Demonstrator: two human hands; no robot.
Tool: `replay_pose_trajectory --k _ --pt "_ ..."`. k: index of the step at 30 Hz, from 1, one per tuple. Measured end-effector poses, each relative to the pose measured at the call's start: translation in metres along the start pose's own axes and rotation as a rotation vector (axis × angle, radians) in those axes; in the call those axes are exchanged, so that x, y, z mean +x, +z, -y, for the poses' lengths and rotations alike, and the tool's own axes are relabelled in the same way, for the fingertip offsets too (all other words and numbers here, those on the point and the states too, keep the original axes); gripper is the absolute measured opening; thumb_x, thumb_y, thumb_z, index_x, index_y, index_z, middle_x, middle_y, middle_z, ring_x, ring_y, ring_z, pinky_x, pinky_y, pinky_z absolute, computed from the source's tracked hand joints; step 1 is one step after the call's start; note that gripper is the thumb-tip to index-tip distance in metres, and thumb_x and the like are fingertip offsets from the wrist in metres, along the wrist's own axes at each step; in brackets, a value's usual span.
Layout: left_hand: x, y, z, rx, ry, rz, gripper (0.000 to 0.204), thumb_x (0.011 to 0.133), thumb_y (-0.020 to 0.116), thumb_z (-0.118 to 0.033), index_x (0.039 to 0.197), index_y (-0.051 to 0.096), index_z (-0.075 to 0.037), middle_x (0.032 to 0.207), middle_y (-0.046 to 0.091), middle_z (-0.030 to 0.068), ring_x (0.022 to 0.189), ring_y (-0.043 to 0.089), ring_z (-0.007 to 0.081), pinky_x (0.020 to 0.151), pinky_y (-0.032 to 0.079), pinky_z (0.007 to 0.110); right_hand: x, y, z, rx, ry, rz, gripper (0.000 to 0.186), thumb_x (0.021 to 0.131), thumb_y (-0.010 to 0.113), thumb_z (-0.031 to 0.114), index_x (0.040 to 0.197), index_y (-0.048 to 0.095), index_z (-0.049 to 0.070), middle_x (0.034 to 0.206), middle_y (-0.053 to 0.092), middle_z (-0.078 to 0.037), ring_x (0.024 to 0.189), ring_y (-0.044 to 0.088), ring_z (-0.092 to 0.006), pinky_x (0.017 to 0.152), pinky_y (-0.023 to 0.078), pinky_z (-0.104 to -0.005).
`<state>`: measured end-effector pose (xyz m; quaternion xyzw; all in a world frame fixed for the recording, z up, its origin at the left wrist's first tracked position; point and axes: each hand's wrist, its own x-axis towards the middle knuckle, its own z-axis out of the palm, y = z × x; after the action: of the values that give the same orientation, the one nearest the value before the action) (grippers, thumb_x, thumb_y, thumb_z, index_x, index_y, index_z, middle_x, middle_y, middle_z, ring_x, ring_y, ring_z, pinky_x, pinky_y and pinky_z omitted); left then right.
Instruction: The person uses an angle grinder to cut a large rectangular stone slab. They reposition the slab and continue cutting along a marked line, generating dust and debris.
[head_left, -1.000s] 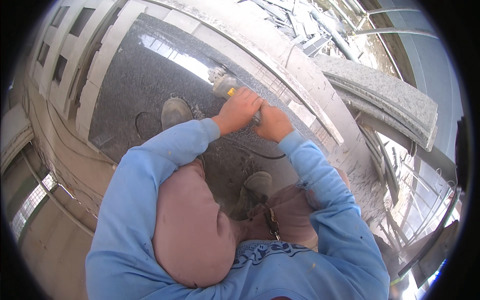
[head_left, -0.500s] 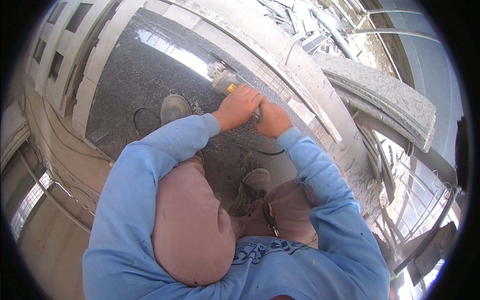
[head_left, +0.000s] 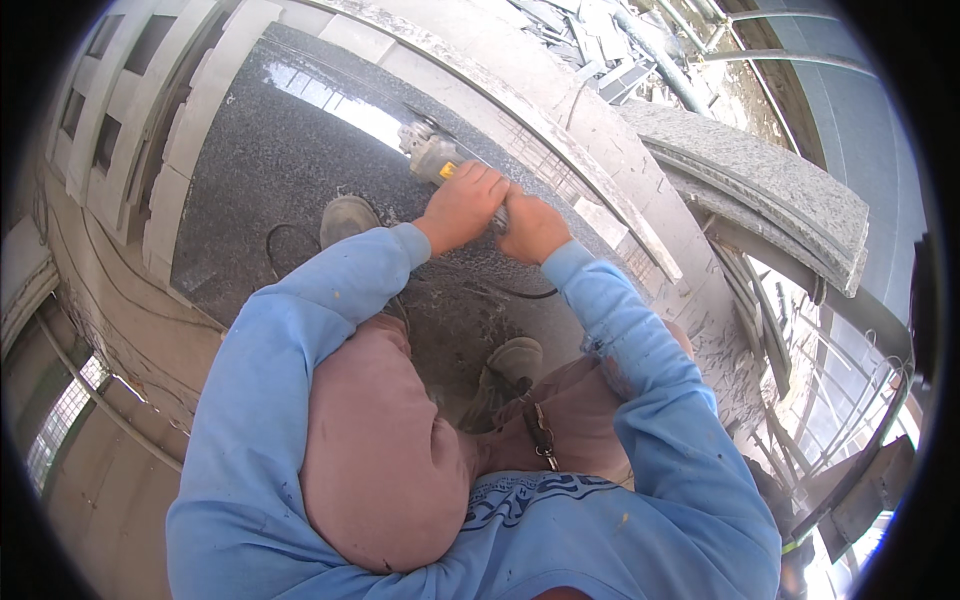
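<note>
Both my hands grip an angle grinder (head_left: 433, 157) with a grey metal head and a yellow patch on its body. My left hand (head_left: 463, 206) wraps round the body just behind the head. Farther back on the handle, my right hand (head_left: 533, 226) is closed beside it, the two hands touching. The grinder's disc (head_left: 428, 121) is over the polished dark granite slab (head_left: 262, 135), near its far edge; whether it touches the stone I cannot tell. My shoes rest on this slab, and a black cord (head_left: 522, 293) trails across it below my hands.
Stacked grey stone slabs (head_left: 765, 180) lie at the right. A long pale strip (head_left: 560, 135) runs beyond the granite's far edge. Broken stone offcuts (head_left: 600, 45) are heaped at the back. Pale slotted blocks (head_left: 125, 90) stand at the far left, with metal rods (head_left: 840, 420) at the lower right.
The grinder and both hands have shifted slightly to the left and away from me along the slab's far edge. My grip is the same.
</note>
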<state>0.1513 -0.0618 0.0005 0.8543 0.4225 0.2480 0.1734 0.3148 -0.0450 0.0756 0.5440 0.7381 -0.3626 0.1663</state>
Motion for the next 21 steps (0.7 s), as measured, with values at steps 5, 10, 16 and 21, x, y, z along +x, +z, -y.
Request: replay_pose_trajectory --k 5,10,16,21 --pt "-0.002 -0.001 0.009 0.020 -0.003 0.004 0.042 0.070 0.070 -0.002 0.111 0.062 0.001 0.104 0.060 0.0133 0.105 0.058 0.0333 0.101 0.045 0.045 0.009 0.003 0.003 0.001 -0.024 -0.027 0.055 0.075 0.076 0.009 0.123 0.053 -0.004 0.103 0.072 -0.026 0.099 0.072 -0.0426 0.087 0.059 -0.0486" --pt "0.000 -0.004 0.018 0.012 -0.025 0.041 0.044 0.070 0.071 -0.002 0.113 0.062 0.001 0.105 0.060 0.0134 0.106 0.058 0.0338 0.101 0.045 0.046 0.019 0.000 0.007 -0.009 -0.018 -0.017 0.054 0.075 0.078 0.012 0.122 0.054 -0.003 0.105 0.073 -0.025 0.100 0.072 -0.0417 0.088 0.059 -0.0473" --pt "-0.001 -0.006 0.016 -0.006 -0.022 0.005 0.045 0.068 0.072 -0.001 0.112 0.062 0.000 0.105 0.061 0.0130 0.106 0.059 0.0337 0.100 0.046 0.046 0.020 0.003 0.004 -0.009 -0.016 -0.013 0.053 0.075 0.079 0.014 0.119 0.054 -0.001 0.105 0.072 -0.025 0.101 0.071 -0.0412 0.089 0.058 -0.0473" --pt "0.000 -0.004 0.005 -0.019 -0.018 -0.003 0.042 0.069 0.072 -0.001 0.110 0.063 0.000 0.103 0.061 0.0123 0.104 0.059 0.0327 0.098 0.046 0.045 0.009 0.004 -0.001 -0.028 -0.019 -0.017 0.052 0.075 0.079 0.014 0.118 0.054 -0.002 0.104 0.072 -0.025 0.100 0.071 -0.0419 0.088 0.058 -0.0480"
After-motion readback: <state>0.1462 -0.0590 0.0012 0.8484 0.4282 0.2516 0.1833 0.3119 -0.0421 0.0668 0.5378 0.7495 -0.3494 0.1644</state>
